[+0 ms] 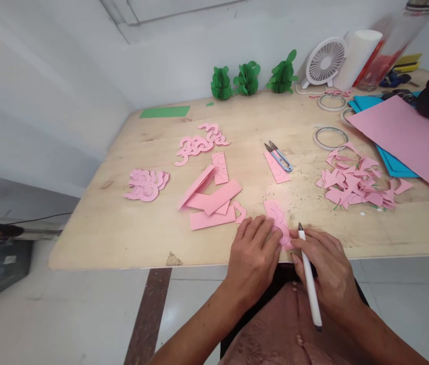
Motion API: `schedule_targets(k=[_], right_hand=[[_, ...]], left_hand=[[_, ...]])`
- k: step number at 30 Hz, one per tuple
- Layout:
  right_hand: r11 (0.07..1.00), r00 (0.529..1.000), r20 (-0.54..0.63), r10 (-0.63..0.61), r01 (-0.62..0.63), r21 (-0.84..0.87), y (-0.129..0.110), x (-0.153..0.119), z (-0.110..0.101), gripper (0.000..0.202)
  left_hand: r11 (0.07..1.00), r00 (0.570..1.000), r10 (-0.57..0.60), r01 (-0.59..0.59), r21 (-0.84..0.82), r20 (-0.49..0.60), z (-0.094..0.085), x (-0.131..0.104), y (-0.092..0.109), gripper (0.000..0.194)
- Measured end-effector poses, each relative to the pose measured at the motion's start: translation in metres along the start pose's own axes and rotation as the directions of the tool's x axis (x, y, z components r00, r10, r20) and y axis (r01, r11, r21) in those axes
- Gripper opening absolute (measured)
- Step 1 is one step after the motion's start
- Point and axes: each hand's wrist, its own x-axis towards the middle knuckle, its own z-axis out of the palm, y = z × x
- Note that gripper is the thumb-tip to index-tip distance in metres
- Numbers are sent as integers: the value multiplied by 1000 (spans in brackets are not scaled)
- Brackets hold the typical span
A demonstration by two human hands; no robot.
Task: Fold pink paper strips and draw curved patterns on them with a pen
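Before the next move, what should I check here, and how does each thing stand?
1. Pen in the right hand: ok.
2. Left hand resting on the pink paper: ok.
3. Pen tip over that paper: not ok, it is off to the right.
4. Whole paper visible: not ok, the hands cover part.
5. Snips shut: not ok, they gape.
6. Scraps apart from that paper: ok.

White pen beside pink paper
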Motion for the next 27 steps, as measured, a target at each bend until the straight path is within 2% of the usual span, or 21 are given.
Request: schedule_targets(k=[6,19,27], right_hand=[[1000,1000,0,-12,12,6,0,0,-1,27],[997,997,-21,-79,78,-5,2,1,0,26],[996,996,6,-89,89,12,7,31,0,28]], left_hand=[[998,998,-55,56,27,-34,4,-3,6,20],[994,990,-97,101,34,-98,11,-8,9,21],[993,988,-116,118,16,-104,11,-7,11,22]])
